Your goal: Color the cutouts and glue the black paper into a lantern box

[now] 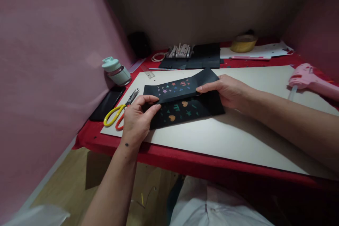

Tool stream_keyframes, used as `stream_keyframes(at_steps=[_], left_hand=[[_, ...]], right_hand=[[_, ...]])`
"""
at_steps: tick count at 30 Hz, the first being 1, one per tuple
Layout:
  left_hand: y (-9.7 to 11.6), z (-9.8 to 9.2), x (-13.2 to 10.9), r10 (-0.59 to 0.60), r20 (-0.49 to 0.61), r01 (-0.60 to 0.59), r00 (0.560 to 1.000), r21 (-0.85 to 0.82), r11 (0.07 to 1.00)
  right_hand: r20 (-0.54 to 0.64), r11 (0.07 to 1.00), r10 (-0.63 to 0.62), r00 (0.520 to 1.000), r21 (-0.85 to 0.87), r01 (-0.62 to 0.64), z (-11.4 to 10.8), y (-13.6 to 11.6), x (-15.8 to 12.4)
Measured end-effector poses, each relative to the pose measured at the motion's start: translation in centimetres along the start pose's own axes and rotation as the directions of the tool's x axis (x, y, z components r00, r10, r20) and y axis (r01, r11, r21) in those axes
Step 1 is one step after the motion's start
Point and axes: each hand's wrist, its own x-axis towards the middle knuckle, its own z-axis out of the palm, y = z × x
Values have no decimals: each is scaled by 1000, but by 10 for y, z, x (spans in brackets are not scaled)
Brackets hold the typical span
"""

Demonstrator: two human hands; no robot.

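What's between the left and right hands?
Head view: the folded black sheet with coloured shapes spans from left hand to right hand; both pinch it.

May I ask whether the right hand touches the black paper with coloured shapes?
Touching; head view shows the right hand pinching the black paper at its fold.

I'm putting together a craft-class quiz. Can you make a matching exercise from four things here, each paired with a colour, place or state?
Things:
1 scissors
2 glue gun
3 tape roll
4 black paper

Descriptions:
A furthest back of the four
B pink
C held by left hand and right hand
D yellow and red handles

Pairs: 1-D, 2-B, 3-A, 4-C
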Motion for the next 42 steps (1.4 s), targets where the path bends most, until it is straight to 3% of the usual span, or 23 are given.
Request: stream_keyframes(at_steps=[17, 28, 42], left_hand=[[2, -2, -2, -35, 16, 35, 999, 30, 999], [-1, -5, 0, 57, 14, -59, 998, 105, 993], [-5, -5, 3, -55, 5, 55, 998, 8, 998]], right_hand=[[78, 1000, -6, 997, 17, 4, -3, -1, -2], [105, 998, -4, 994, 65, -3, -4, -1, -1], [103, 998, 25, 994, 61, -31, -6, 0, 4]])
